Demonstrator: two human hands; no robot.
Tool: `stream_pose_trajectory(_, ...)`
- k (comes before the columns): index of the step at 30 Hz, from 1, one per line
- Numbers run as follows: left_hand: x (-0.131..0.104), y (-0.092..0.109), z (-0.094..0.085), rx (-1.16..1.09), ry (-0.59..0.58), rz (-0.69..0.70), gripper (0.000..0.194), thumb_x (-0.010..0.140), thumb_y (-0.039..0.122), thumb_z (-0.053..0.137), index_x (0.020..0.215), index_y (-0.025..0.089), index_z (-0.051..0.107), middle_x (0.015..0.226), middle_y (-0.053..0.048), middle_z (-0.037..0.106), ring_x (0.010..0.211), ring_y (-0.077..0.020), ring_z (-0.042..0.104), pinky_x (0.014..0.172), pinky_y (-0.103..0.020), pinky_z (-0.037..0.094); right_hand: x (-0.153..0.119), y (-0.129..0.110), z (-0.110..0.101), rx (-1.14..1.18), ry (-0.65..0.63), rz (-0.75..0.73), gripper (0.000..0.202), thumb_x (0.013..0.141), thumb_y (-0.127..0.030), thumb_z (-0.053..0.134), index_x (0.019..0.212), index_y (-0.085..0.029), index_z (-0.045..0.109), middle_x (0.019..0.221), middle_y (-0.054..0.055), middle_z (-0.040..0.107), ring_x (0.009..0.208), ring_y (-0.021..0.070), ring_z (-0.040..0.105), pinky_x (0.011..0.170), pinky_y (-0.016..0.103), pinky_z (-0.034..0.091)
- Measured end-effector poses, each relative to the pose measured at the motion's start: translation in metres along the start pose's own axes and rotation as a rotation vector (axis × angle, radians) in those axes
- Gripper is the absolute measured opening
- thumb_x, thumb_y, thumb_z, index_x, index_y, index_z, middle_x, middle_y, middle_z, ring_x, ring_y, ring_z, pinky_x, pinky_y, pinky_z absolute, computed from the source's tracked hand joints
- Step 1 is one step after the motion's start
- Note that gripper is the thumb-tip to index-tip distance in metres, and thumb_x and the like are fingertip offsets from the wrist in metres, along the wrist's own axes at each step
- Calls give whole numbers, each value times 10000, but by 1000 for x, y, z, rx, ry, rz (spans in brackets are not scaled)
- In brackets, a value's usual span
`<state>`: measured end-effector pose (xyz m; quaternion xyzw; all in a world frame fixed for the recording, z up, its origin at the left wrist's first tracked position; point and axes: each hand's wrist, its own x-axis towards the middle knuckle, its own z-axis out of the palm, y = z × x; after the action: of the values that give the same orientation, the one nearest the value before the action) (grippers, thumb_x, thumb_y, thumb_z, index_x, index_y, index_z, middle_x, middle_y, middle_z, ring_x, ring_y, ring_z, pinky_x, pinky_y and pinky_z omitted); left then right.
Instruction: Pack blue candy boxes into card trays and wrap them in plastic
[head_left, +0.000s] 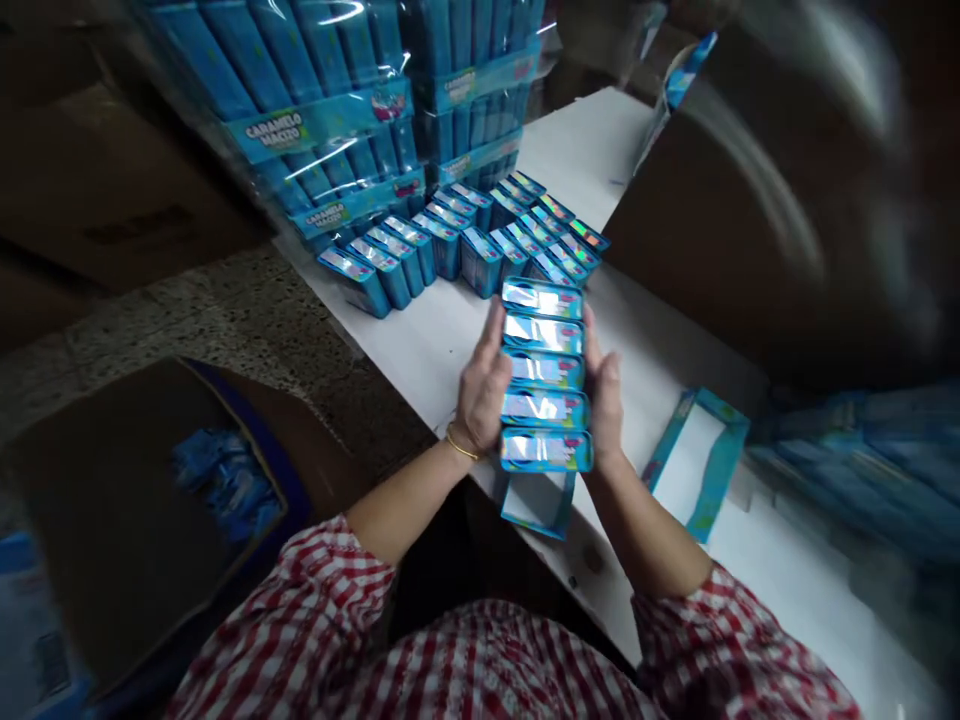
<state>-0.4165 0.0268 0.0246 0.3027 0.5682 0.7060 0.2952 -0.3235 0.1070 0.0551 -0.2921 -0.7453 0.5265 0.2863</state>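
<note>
Between my two hands is a row of several small blue boxes (543, 370) with shiny, reflective tops. My left hand (484, 390) presses on the row's left side, and my right hand (604, 395) presses on its right side, so both are closed on it. Under the near end of the row, a blue open cardboard tray frame (536, 505) lies on the white table. To the right of my right hand lies another blue open tray frame (701, 455). Beyond my hands stand several more blue boxes (450, 225) with the same shiny tops.
Plastic-wrapped stacks (322, 110) of blue boxes in display trays stand at the back left of the white table (420, 350). A cardboard box (247, 480) with crumpled blue pieces is at lower left. Large brown cardboard (735, 230) blocks the right side, near blurred blue packs (877, 450).
</note>
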Motion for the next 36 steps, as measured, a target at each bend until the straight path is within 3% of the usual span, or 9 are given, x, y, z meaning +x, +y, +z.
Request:
stream_pose_trajectory(4, -29, 7, 43, 59, -124, 161, 572, 875, 487, 396, 1398, 269, 314, 1496, 27, 239, 1393, -242, 153, 1174, -405, 124, -46, 11, -34, 157, 115, 56, 690, 859, -603, -27, 1454, -290, 125, 1389, 44, 426, 1274, 247, 400, 1037, 510, 297)
stream_pose_trajectory(8, -35, -15, 56, 57, -166, 102, 562, 869, 469, 406, 1376, 230, 362, 1489, -5, 259, 1388, -216, 178, 1175, -366, 104, -60, 37, -42, 310, 169, 117, 641, 881, -564, 13, 1453, -296, 119, 1382, 37, 439, 1222, 228, 467, 1010, 484, 349)
stream_pose_trajectory(14, -27, -28, 44, 19, -150, 42, 553, 873, 452, 379, 1363, 197, 388, 1467, -8, 310, 1374, -207, 229, 1163, -349, 158, -54, 35, -29, 357, 188, 153, 649, 878, -571, 26, 1457, -284, 86, 1371, 41, 453, 1219, 218, 471, 1003, 466, 360)
stream_pose_trajectory(23, -27, -30, 35, 77, -150, 107, 511, 878, 418, 364, 1340, 211, 427, 1459, 19, 325, 1376, -185, 223, 1168, -320, 142, -55, 34, -24, 328, 163, 115, 642, 881, -570, 35, 1456, -285, 52, 1439, 30, 356, 1266, 187, 419, 993, 425, 392)
stream_pose_trajectory(28, -21, -36, 31, 42, -154, 16, 521, 868, 417, 400, 1351, 221, 405, 1455, 16, 335, 1366, -207, 251, 1157, -343, 186, -55, 42, -22, 416, 175, 105, 606, 902, -518, 122, 1453, -268, 81, 1420, 48, 387, 1265, 192, 419, 1003, 441, 380)
stream_pose_trajectory(32, -17, -44, 24, 61, -163, 55, 530, 866, 415, 421, 1354, 210, 399, 1463, 7, 318, 1375, -200, 224, 1164, -334, 154, -54, 57, -26, 277, 151, 58, 617, 902, -524, 168, 1453, -259, 87, 1451, 42, 337, 1292, 179, 380, 1033, 411, 354)
stream_pose_trajectory(36, -18, -53, 25, 53, -197, 51, 497, 902, 420, 339, 1369, 250, 366, 1468, 33, 303, 1365, -163, 250, 1147, -330, 221, -47, 70, -42, 106, 151, 87, 671, 877, -583, 214, 1451, -252, 108, 1494, 45, 239, 1332, 188, 312, 1049, 413, 325)
